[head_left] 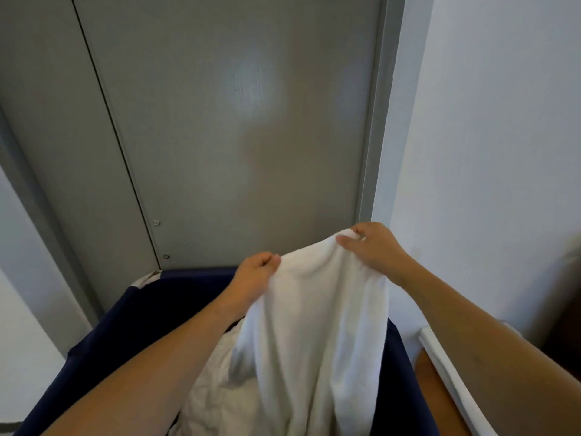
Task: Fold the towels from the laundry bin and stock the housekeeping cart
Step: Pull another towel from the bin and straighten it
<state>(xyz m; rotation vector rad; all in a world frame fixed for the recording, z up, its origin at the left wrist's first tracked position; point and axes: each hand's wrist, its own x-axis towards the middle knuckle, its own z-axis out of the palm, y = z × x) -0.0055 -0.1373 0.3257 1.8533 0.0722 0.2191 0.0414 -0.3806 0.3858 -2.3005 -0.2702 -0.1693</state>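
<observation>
I hold a white towel point(317, 309) up in the middle of the frame, its soft terry cloth hanging in long loose folds down to the lower edge. My left hand point(256, 272) pinches the top edge with curled fingers, just left of centre. My right hand point(374, 247) grips the other top corner a little higher, to the right of centre, bunching the fabric there. The towel hangs over the laundry bin point(125, 325), a dark navy fabric bin filling the lower left, with more crumpled white linen point(207, 388) lying inside it. Behind, a smooth grey door point(235, 136) with a dull sheen fills the upper frame, and a plain white wall point(487, 136) runs down the right.
</observation>
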